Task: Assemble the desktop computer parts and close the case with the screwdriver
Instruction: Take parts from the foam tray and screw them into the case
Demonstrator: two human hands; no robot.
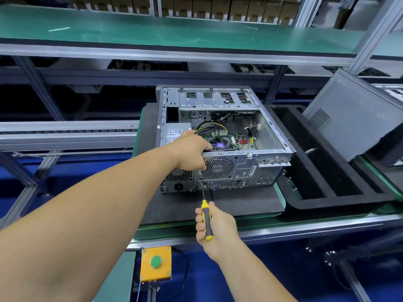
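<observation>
The right hand (214, 223) grips the screwdriver (205, 214), tip at the computer case (244, 166) rear, the left hand (192, 149) clasping its top edge; keeping the shaft square should prevent slipping.

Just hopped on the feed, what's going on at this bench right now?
A person is working on an open desktop case lying on a dark mat. The left hand grips the case's rear top edge, steadying it. The right hand holds a yellow-and-grey screwdriver, its tip up against the rear panel beside the fan grille. The side is still uncovered, internals showing; a grey side panel leans off to the right.
</observation>
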